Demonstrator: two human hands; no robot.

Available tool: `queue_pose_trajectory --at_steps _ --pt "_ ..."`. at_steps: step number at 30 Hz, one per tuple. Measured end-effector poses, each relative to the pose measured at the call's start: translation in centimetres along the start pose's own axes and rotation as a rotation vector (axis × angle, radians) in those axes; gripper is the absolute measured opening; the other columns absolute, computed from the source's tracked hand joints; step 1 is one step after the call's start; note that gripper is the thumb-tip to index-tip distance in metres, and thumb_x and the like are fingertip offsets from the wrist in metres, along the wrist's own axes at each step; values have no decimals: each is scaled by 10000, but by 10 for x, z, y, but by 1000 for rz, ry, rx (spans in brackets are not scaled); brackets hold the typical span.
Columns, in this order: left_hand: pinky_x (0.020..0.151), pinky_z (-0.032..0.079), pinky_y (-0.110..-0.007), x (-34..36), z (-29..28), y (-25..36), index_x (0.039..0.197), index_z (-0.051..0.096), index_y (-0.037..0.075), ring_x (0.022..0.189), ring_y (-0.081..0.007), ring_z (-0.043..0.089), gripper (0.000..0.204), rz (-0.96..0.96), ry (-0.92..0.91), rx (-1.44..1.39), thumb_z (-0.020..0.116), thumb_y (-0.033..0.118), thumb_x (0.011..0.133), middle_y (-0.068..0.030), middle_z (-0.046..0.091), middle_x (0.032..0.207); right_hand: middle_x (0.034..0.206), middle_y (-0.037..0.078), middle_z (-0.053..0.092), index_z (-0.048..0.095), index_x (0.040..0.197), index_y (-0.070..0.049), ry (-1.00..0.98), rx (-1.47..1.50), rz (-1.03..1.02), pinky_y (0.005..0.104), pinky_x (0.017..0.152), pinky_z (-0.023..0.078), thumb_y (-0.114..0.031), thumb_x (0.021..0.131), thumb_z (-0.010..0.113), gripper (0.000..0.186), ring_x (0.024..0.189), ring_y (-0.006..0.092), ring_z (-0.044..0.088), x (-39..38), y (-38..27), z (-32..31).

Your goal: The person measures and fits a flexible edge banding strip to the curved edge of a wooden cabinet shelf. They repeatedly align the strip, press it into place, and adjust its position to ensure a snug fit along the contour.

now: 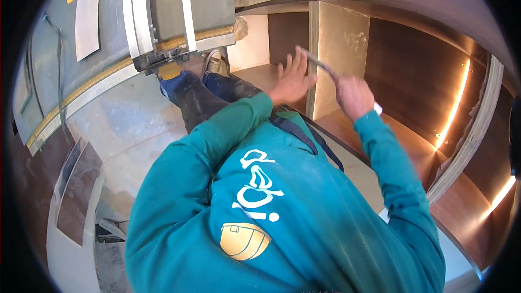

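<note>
My right hand (354,96) is wrapped round the near end of a slim grey bar-like tool (321,65), perhaps a file; its exact kind is unclear. The tool's far end points up and to the left, close to the fingertips of my left hand (296,78). That left hand is open, its fingers spread and the thumb apart. Both hands are over the upright divider panel (313,32) of a brown curved wooden cabinet (415,70). Whether the tool touches the divider's edge cannot be made out.
A machine table (111,16) with metal rails (142,11) stands at the upper left, a loose strip (88,13) on it. Glowing light strips (457,103) line the cabinet at the right. Board offcuts (78,192) lean at the lower left. My shoe (215,64) is beside the machine.
</note>
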State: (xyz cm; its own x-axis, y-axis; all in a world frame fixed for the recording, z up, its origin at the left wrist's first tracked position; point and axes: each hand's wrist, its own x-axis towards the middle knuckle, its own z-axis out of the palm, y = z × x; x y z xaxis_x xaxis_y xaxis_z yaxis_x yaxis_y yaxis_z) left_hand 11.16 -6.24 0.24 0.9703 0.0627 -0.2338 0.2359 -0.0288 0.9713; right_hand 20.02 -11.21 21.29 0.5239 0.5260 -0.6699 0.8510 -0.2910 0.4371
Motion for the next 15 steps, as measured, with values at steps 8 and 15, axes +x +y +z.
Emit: queue_pose_trajectory --at_steps 8,15 --pt "1204 105 -702 62 -64 -15 1652 -5 51 1554 -523 44 987 74 150 107 336 718 1010 -193 -17 1729 923 190 687 519 1482 -252 194 62 11 515 645 602 -99 993 500 512 763 408 724 79 11 -20" --pt "1201 130 -704 -58 22 2 1649 -28 46 1546 -538 53 1001 66 -250 128 324 730 1009 -231 -58 1715 921 164 691 507 1501 -195 -60 -18 4 482 679 576 -87 970 526 542 762 346 717 -65 -19 15"
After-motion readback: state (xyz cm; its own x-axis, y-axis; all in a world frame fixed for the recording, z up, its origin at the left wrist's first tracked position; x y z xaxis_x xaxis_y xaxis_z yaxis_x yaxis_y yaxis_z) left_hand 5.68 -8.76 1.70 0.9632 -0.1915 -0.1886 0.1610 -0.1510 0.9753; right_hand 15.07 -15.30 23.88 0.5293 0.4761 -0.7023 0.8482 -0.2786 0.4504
